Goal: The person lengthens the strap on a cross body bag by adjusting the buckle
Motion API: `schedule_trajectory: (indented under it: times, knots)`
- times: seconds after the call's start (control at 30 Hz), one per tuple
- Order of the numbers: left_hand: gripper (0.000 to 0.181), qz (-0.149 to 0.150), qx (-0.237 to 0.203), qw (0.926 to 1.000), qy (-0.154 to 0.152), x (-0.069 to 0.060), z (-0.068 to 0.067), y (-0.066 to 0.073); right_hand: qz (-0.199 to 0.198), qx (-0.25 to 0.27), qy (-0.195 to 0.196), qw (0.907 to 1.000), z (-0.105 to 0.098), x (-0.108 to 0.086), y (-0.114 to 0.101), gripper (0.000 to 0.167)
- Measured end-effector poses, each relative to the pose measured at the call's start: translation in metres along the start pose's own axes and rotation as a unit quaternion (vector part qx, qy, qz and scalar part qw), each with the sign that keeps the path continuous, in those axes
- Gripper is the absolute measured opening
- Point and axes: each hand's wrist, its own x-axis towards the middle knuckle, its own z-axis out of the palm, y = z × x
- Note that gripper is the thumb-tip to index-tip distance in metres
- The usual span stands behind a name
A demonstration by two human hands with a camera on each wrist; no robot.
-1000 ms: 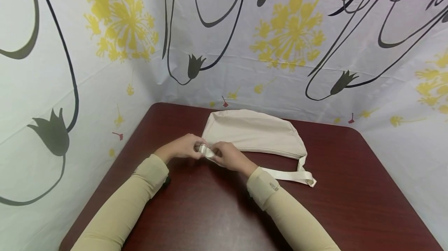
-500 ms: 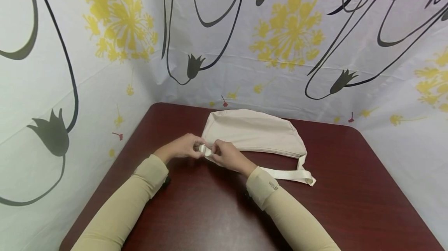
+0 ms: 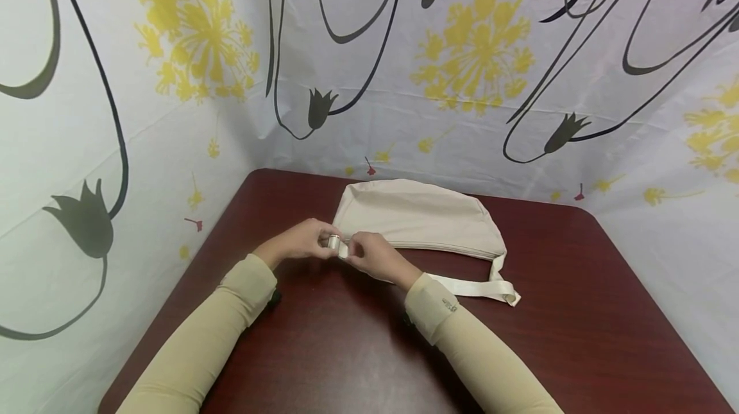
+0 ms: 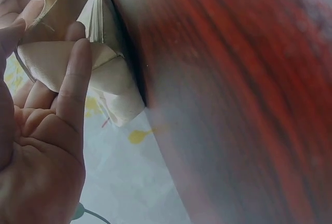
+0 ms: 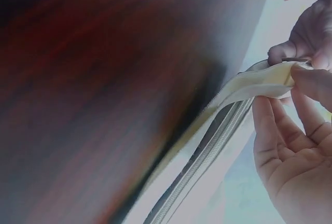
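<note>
A cream shoulder bag [image 3: 418,215] lies flat on the table, its zipper [image 5: 207,151] along the near edge. Its webbing strap [image 3: 467,287] loops out in front and is folded over at the right end. At the bag's near left corner my left hand [image 3: 303,239] pinches the strap at a metal-edged buckle [image 3: 334,242]. Just to the right, my right hand [image 3: 378,257] pinches the strap between thumb and fingers. In the left wrist view, strap webbing [image 4: 46,60] lies across the left fingers; the buckle is mostly hidden there.
The dark red wooden table [image 3: 358,350] spreads out around the bag. Patterned white cloth [image 3: 369,67] hangs behind and at both sides, close to the table's edges.
Both hands stay nearly in place. The short piece of strap between them has bunched up and stands more upright than a second ago. The bag has not visibly moved.
</note>
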Motion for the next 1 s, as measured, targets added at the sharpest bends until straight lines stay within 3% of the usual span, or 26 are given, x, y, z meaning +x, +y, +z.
schedule_trajectory:
  times: [0.27, 0.57, 0.83, 1.0]
  knots:
    - [0.036, 0.005, 0.003, 1.0000, 0.001, 0.0003, -0.0012, -0.0008, -0.017, -0.002, 0.016, 0.9997, 0.0014, 0.0016, -0.0020, 0.022]
    - [0.034, 0.011, 0.005, 0.9999, -0.001, 0.0000, 0.0005, -0.0032, -0.008, 0.025, 0.027, 0.9993, 0.0004, 0.0010, -0.0034, 0.022]
    - [0.045, -0.027, -0.071, 0.9970, 0.008, -0.0020, 0.0012, -0.0008, 0.021, 0.054, 0.038, 0.9976, -0.0011, 0.0019, 0.0022, 0.017]
    - [0.042, -0.033, -0.056, 0.9976, 0.026, -0.0028, 0.0005, -0.0007, 0.021, 0.064, 0.035, 0.9971, -0.0015, 0.0018, 0.0029, 0.016]
